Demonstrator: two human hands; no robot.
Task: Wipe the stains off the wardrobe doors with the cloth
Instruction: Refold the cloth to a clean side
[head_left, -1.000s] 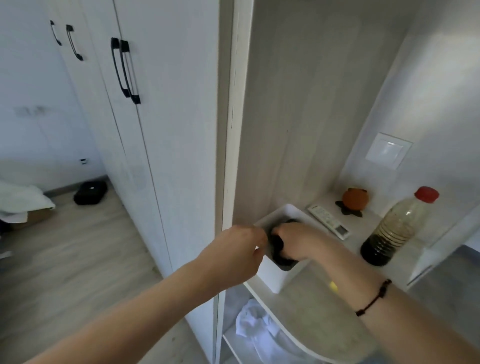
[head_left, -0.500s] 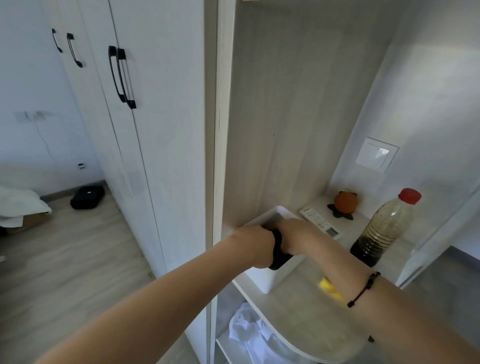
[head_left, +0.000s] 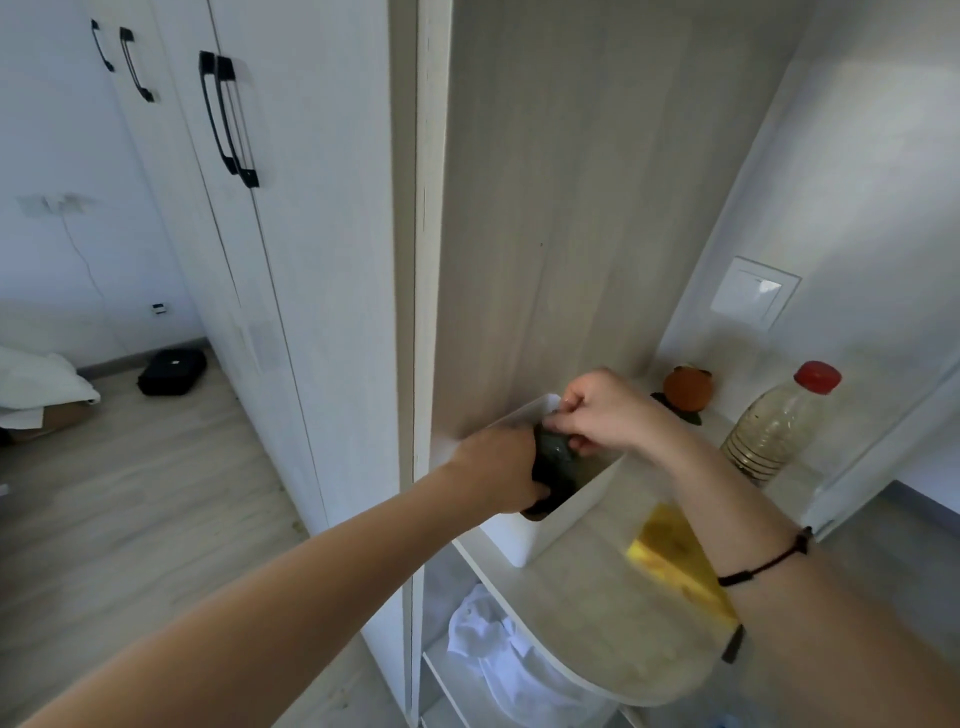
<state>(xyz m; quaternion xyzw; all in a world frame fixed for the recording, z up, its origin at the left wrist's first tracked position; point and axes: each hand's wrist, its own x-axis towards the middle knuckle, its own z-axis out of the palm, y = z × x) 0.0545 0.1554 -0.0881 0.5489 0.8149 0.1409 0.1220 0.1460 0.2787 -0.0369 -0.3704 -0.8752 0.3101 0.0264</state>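
Observation:
Both my hands are over a white box (head_left: 511, 535) on the shelf beside the wardrobe. My left hand (head_left: 501, 470) grips the lower part of a dark cloth (head_left: 551, 457) at the box's opening. My right hand (head_left: 597, 410) pinches the upper end of the same cloth. Most of the cloth is hidden by my fingers. The white wardrobe doors (head_left: 311, 249) with black handles (head_left: 228, 119) stand to the left, and neither hand touches them.
On the rounded shelf (head_left: 597, 623) lie a yellow sponge-like piece (head_left: 675, 561), a bottle with a red cap (head_left: 779, 421) and an orange ornament (head_left: 687, 387). White fabric (head_left: 498, 649) sits on the shelf below. A black bag (head_left: 171, 371) lies on the wooden floor.
My right hand has risen and moved back over the box, drawing the cloth's upper end up. My left hand has shifted its hold lower on the cloth. The view has moved slightly closer.

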